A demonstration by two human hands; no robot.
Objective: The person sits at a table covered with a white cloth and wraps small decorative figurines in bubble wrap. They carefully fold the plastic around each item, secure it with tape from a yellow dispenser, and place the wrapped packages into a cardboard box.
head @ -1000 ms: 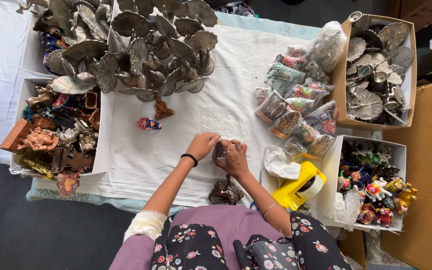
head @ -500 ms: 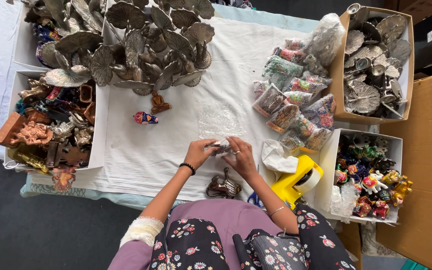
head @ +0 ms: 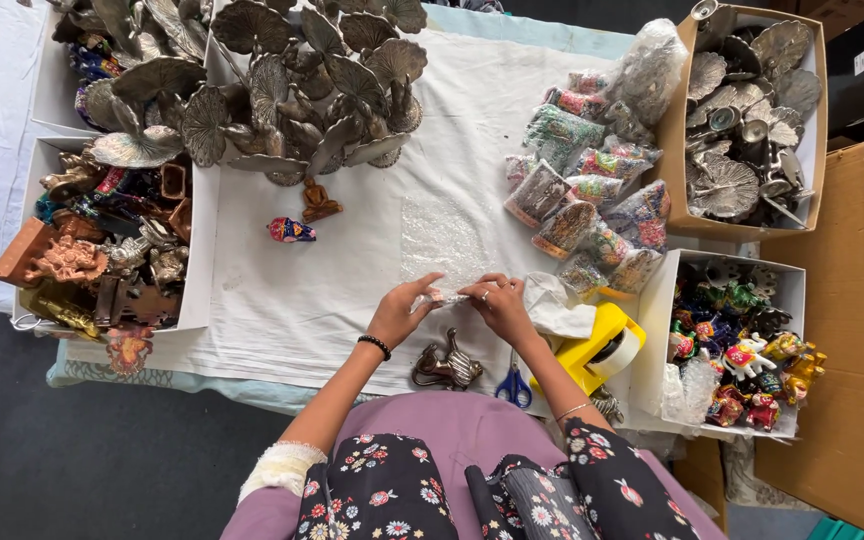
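Observation:
My left hand (head: pixel 402 310) and my right hand (head: pixel 500 305) meet at the near edge of a clear bubble-wrap sheet (head: pixel 442 240) that lies flat on the white tablecloth (head: pixel 282 300). Both pinch its near edge between fingers and thumbs. A small dark metal figurine (head: pixel 447 368) stands just below my hands. Blue-handled scissors (head: pixel 514 385) lie at my right wrist, and a yellow tape dispenser (head: pixel 607 345) sits right of that hand, beside crumpled white paper (head: pixel 562 305).
Metal leaf-shaped pieces (head: pixel 292 90) pile at the top. A small painted figurine (head: pixel 290 230) and a brown one (head: pixel 319 203) stand loose. Wrapped items (head: pixel 592 190) lie right of centre. Boxes of figurines stand at left (head: pixel 102 250), top right (head: pixel 742 120) and lower right (head: pixel 742 350).
My hands held a small dark object between them; now they have spread the bubble-wrap sheet flat on the cloth and grip its near edge. The view shifted slightly.

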